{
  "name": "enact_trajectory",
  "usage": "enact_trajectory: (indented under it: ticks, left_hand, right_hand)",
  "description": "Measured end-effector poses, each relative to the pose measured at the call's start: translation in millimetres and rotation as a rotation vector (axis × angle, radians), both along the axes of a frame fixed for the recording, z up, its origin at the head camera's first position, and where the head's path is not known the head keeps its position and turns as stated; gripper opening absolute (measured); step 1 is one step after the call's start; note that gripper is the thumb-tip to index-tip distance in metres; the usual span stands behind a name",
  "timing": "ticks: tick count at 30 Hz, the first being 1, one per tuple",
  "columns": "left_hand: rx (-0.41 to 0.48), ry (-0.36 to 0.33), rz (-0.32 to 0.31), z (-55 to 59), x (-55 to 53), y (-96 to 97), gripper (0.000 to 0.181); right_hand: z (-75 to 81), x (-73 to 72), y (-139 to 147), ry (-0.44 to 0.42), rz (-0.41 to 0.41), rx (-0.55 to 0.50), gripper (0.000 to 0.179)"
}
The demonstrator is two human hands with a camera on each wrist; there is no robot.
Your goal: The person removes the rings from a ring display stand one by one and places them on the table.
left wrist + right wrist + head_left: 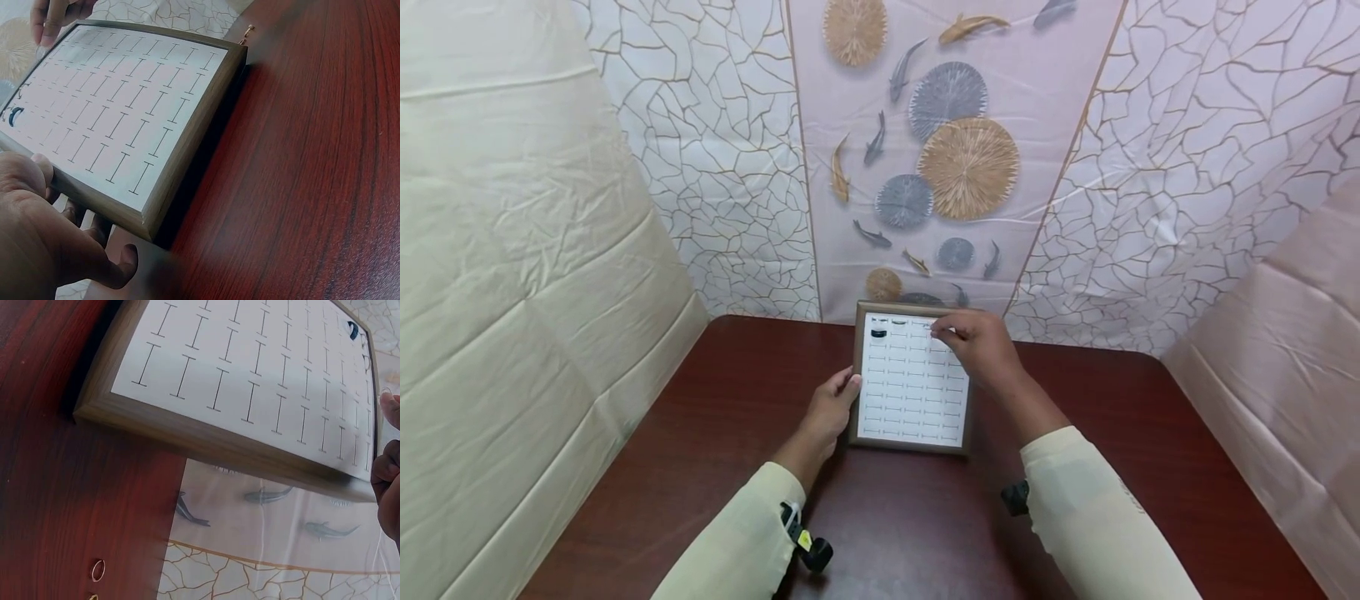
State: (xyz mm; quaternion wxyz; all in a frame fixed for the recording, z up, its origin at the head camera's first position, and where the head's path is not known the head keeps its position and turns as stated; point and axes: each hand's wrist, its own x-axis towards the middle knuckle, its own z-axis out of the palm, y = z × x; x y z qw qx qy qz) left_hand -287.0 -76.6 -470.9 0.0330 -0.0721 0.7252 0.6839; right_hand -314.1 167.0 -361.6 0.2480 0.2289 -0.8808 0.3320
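Left hand (830,407): reaching forward and inward, gripping the left edge of the framed board (908,448), with thumb over the front and fingers curled behind.
Right hand (976,340): raised at the board's upper right, bent leftward, with thumb and forefinger narrowed to a pinch on a small thin ring (385,392).
Framed board: tilted between both hands, just right of the left thumb.
Dark ring (878,333): set on the board, left of the right fingertips.
Worktop (730,400): below both hands, carrying a loose ring (98,570) well apart from the right hand.
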Motion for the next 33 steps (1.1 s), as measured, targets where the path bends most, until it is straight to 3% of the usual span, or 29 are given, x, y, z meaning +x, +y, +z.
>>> enact_trajectory:
  ticks: [6,21,33]
  left_hand:
    - [0.004,-0.008,-0.001,-2.9,-0.3,0.0,0.054]
    - [-0.011,-0.031,-0.007,-2.6,-1.5,-1.1,0.058]
    - [-0.011,-0.021,-0.005,-3.3,-1.2,0.0,0.056]
  right_hand:
    - [-0.2,1.7,9,0.015,-0.006,-0.035,0.008]
    - [-1.3,8.0,43,-0.049,-0.048,-0.173,0.009]
    - [-2.4,17.5,76,-0.076,-0.139,-0.122,0.007]
